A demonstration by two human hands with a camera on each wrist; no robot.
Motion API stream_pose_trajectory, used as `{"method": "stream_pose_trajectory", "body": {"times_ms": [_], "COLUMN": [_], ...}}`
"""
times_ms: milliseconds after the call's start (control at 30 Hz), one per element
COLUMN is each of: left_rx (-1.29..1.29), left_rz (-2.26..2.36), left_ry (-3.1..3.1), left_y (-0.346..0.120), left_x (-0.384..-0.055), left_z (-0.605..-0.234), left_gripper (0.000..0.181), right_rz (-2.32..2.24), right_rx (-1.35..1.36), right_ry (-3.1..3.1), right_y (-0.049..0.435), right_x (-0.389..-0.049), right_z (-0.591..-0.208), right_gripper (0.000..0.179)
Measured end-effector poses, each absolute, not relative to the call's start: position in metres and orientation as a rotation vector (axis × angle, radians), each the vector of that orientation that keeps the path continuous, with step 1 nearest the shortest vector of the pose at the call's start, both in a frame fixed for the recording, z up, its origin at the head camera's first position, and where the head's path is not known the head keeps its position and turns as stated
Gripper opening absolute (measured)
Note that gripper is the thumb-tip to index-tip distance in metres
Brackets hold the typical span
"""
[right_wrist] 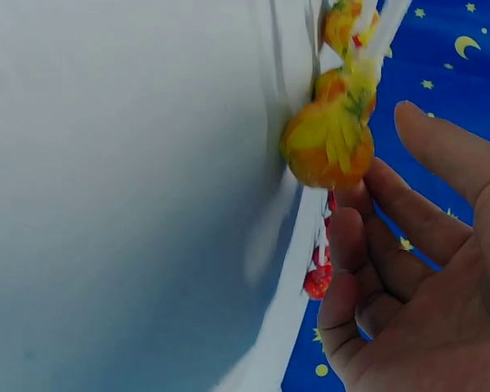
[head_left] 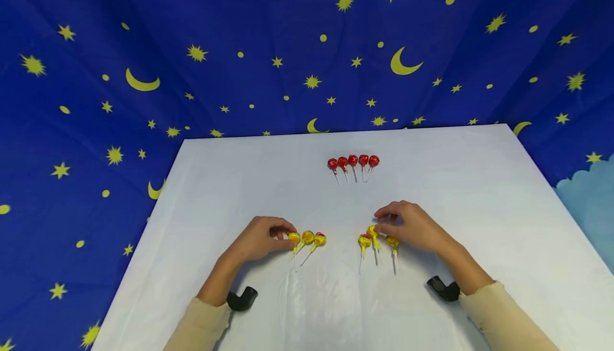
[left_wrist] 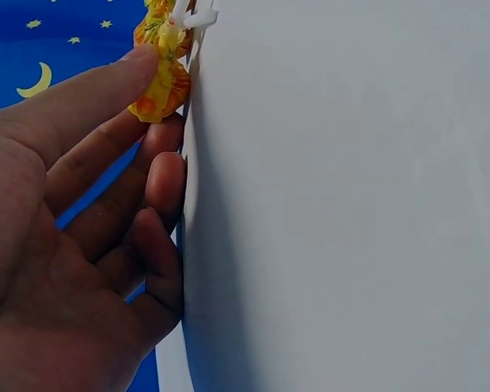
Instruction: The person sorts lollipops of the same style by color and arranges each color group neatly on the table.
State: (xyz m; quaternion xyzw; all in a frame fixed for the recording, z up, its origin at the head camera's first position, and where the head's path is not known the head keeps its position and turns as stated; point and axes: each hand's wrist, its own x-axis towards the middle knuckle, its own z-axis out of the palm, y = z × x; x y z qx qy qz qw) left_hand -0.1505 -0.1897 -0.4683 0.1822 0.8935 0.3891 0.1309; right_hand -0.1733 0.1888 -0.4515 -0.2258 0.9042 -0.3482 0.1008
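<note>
L hand (head_left: pixel 263 240) pinches yel. lolly (head_left: pixel 294 237), R hand (head_left: pixel 416 227) loose-fingered at 2nd yel. lolly (head_left: pixel 372 230), 5 red lollies (head_left: pixel 353 160) & starry cloth (head_left: pixel 268 31) behind.

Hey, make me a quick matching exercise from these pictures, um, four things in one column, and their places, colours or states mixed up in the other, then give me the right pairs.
Column one:
1. Red lollipops
2. Left hand
3. Table
4. Backdrop

Column two:
A. White
B. Blue with a yellow pattern
C. Side by side, toward the table's far edge
D. Pinching a yellow lollipop

Right pairs: 1-C, 2-D, 3-A, 4-B
</note>
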Motion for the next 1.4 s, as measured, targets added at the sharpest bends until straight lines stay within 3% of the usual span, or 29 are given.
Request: {"method": "stream_pose_trajectory", "body": {"times_ms": [367, 800, 1400], "left_rx": [0.501, 0.495, 0.513], "left_rz": [1.139, 1.144, 1.166], "left_ry": [2.588, 2.601, 2.549], "left_y": [-0.19, -0.192, -0.189], "left_x": [-0.147, -0.141, -0.156], "left_z": [-0.472, -0.473, -0.462], "left_gripper": [0.019, 0.018, 0.021], "right_rz": [-0.959, -0.964, -0.944], "right_rx": [-0.731, -0.769, -0.768], "right_ry": [2.723, 2.735, 2.815], "right_y": [0.181, 0.176, 0.177], "right_x": [-0.161, -0.156, -0.157], "right_z": [-0.465, -0.471, -0.465], "right_gripper": [0.031, 0.022, 0.021]}}
